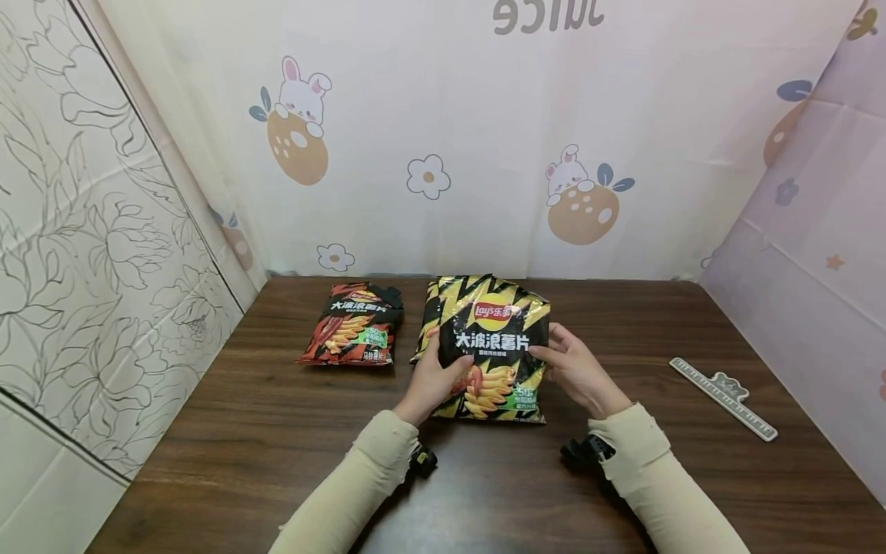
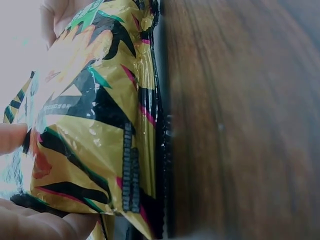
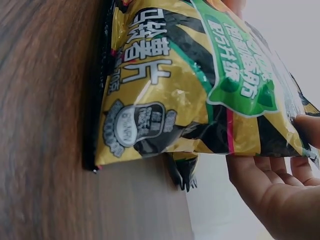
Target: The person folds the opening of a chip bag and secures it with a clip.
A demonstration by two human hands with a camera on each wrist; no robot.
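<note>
A yellow-and-black bag of potato chips (image 1: 493,369) stands tilted up on the table, its printed front facing me. My left hand (image 1: 431,383) grips its left side, thumb on the front. On the right side my right hand (image 1: 580,372) pinches the edge between thumb and fingers, which the right wrist view shows partly behind the bag. More yellow-and-black wrapping (image 1: 431,304) shows behind it at the upper left; whether this is a second bag I cannot tell. The bag's bottom seam is at the tabletop in both wrist views.
A smaller red-and-black chip bag (image 1: 354,327) lies to the left on the dark wooden table (image 1: 263,454). Far right is a white bag clip (image 1: 723,396), lying diagonally. Printed curtains (image 1: 484,223) close off the back and the right side; a flower-patterned panel (image 1: 124,231) stands on the left.
</note>
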